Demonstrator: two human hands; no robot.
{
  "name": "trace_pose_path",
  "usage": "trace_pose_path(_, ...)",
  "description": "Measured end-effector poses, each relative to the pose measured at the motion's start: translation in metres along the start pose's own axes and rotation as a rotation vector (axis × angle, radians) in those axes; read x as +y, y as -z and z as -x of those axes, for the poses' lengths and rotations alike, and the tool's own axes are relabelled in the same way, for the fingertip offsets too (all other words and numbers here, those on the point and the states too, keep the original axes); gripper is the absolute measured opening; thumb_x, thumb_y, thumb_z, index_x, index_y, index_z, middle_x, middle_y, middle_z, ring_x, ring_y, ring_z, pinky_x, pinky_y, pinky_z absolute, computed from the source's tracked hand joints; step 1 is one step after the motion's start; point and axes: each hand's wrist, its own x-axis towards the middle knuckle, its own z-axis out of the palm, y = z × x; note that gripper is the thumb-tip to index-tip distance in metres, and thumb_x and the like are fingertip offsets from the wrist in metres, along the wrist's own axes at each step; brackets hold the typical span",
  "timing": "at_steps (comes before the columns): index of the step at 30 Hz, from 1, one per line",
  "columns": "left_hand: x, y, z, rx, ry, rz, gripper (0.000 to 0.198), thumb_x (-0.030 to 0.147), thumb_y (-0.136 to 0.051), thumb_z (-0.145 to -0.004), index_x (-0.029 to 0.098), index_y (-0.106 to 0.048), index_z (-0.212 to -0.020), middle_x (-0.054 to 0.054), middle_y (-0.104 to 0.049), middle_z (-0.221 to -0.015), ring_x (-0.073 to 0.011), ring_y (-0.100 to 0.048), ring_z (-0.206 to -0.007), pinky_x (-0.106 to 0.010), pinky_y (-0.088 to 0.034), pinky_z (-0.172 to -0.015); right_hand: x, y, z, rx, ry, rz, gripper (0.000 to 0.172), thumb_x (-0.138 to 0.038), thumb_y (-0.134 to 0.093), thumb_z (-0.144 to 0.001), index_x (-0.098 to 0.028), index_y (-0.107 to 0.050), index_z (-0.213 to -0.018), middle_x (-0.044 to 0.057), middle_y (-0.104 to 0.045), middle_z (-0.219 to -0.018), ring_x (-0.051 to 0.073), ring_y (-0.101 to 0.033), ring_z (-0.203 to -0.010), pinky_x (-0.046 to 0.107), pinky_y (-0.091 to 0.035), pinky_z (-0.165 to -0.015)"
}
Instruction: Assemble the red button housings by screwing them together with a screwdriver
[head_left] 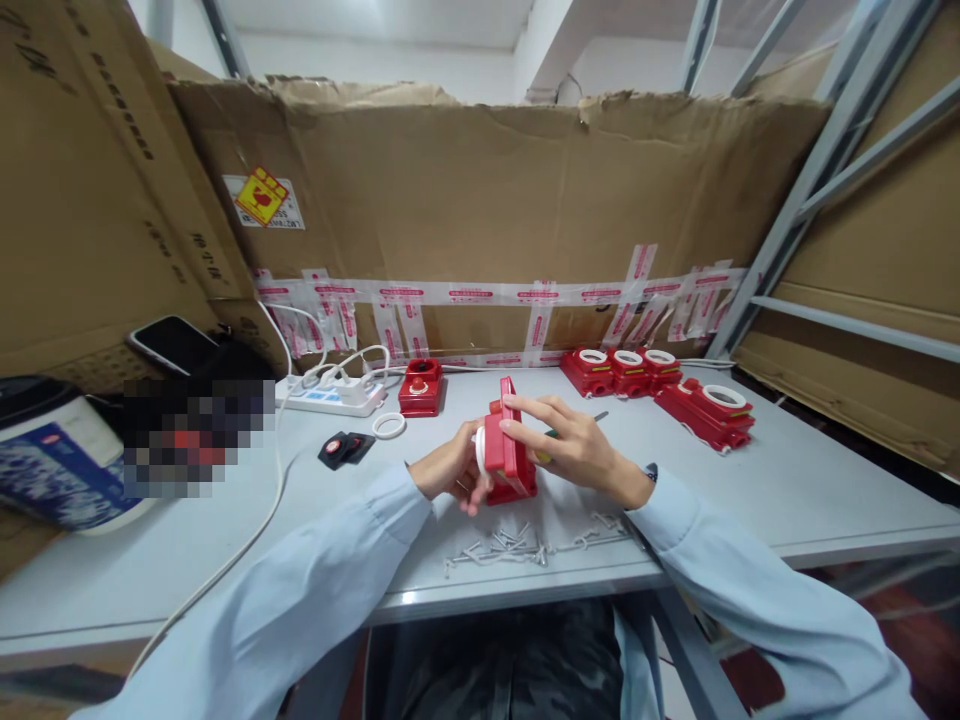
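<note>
Both hands hold a red plastic housing (504, 445) on edge above the table, a white ring on its left side. My left hand (456, 468) is closed round the ring side, its fingers partly hidden. My right hand (574, 440) presses its fingers on the right face and top edge. A tool with a green and yellow handle, seemingly a screwdriver (553, 434), is tucked in the right hand; much of it is hidden. Several loose screws (510, 543) lie on the table below the hands.
Several red housings with white rings (705, 412) stand at the right back. Left of centre are another red unit (421, 388), a loose white ring (388, 426), black parts (345, 448) and a power strip (337, 395). Cardboard (465, 200) walls the table's back.
</note>
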Motion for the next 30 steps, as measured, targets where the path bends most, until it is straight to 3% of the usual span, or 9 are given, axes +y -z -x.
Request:
trace_pose_path(2,0.001,-0.001,0.002,0.137,-0.13,-0.058,0.074,0.073,-0.017,-0.081,0.013,-0.06,-0.077,-0.007,-0.06,-0.061,-0.0172,-0.056,-0.047,-0.025,-0.04,-0.039,0.001,-0.001,0.0,0.001,-0.049,-0.012,0.057,-0.008,-0.049,-0.082,-0.027,-0.037,-0.134,0.011,-0.05,-0.133,0.022,-0.055,-0.103,0.035,-0.056,-0.07)
trace_pose_path(4,0.003,-0.002,0.005,0.258,-0.408,-0.083,0.056,0.066,-0.032,-0.085,0.018,-0.055,-0.102,-0.009,-0.063,-0.094,-0.0193,-0.063,-0.074,-0.026,-0.049,-0.054,0.003,-0.001,0.0,0.011,-0.129,-0.024,0.057,-0.012,-0.053,-0.081,-0.027,-0.037,-0.134,0.011,-0.051,-0.132,0.023,-0.056,-0.102,0.036,-0.056,-0.071)
trace_pose_path(7,0.003,-0.003,0.008,0.239,-0.756,-0.174,0.044,0.044,-0.058,-0.083,0.024,-0.043,-0.119,-0.009,-0.047,-0.126,-0.0212,-0.051,-0.112,-0.03,-0.048,-0.082,0.006,-0.001,0.0,0.036,-0.231,-0.06,0.056,-0.019,-0.058,-0.08,-0.027,-0.038,-0.132,0.011,-0.052,-0.129,0.023,-0.056,-0.106,0.037,-0.055,-0.076)
trace_pose_path(9,0.002,-0.001,0.008,0.186,-0.823,-0.234,0.046,0.031,-0.064,-0.08,0.025,-0.042,-0.12,-0.009,-0.044,-0.129,-0.0216,-0.047,-0.115,-0.031,-0.046,-0.086,0.008,-0.001,0.0,0.044,-0.254,-0.101,0.058,-0.021,-0.061,-0.079,-0.026,-0.039,-0.132,0.011,-0.052,-0.129,0.024,-0.055,-0.11,0.038,-0.054,-0.08)
trace_pose_path(16,0.001,0.007,0.005,0.175,-0.719,-0.113,0.047,0.029,-0.069,-0.078,0.021,-0.049,-0.119,-0.008,-0.058,-0.108,-0.019,-0.055,-0.099,-0.029,-0.046,-0.08,0.008,-0.001,-0.001,0.041,-0.263,-0.186,0.063,-0.023,-0.064,-0.077,-0.025,-0.036,-0.133,0.011,-0.052,-0.13,0.024,-0.054,-0.112,0.039,-0.053,-0.085)
trace_pose_path(23,0.006,0.01,0.0,0.138,-0.398,0.131,0.053,0.062,-0.058,-0.074,0.013,-0.06,-0.094,-0.005,-0.062,-0.079,-0.0178,-0.061,-0.077,-0.034,-0.05,-0.076,0.009,0.002,-0.001,0.058,-0.185,-0.09,0.06,-0.016,-0.06,-0.08,-0.028,-0.036,-0.133,0.011,-0.052,-0.129,0.023,-0.056,-0.107,0.038,-0.054,-0.08)
trace_pose_path(26,0.016,0.029,0.019,0.248,-0.424,-0.189,0.053,0.059,-0.057,-0.074,0.014,-0.057,-0.103,-0.007,-0.061,-0.088,-0.0189,-0.06,-0.078,-0.037,-0.049,-0.077,0.011,0.004,-0.002,0.091,-0.203,-0.098,0.06,-0.018,-0.061,-0.08,-0.027,-0.035,-0.133,0.011,-0.052,-0.129,0.023,-0.055,-0.109,0.038,-0.054,-0.08)
trace_pose_path(28,0.02,0.05,0.04,0.458,-0.538,-0.615,0.052,0.052,-0.057,-0.077,0.017,-0.053,-0.115,-0.009,-0.06,-0.099,-0.0216,-0.058,-0.089,-0.037,-0.046,-0.081,0.012,0.006,-0.002,0.096,-0.231,-0.107,0.06,-0.02,-0.062,-0.08,-0.027,-0.035,-0.133,0.011,-0.052,-0.129,0.024,-0.055,-0.11,0.038,-0.054,-0.081)
trace_pose_path(30,0.019,0.076,0.061,0.553,-0.509,-0.986,0.049,0.051,-0.054,-0.078,0.02,-0.055,-0.117,-0.009,-0.059,-0.104,-0.0243,-0.056,-0.094,-0.039,-0.043,-0.085,0.011,0.006,-0.003,0.092,-0.243,-0.112,0.06,-0.021,-0.062,-0.079,-0.027,-0.036,-0.133,0.011,-0.052,-0.129,0.024,-0.055,-0.111,0.038,-0.054,-0.082)
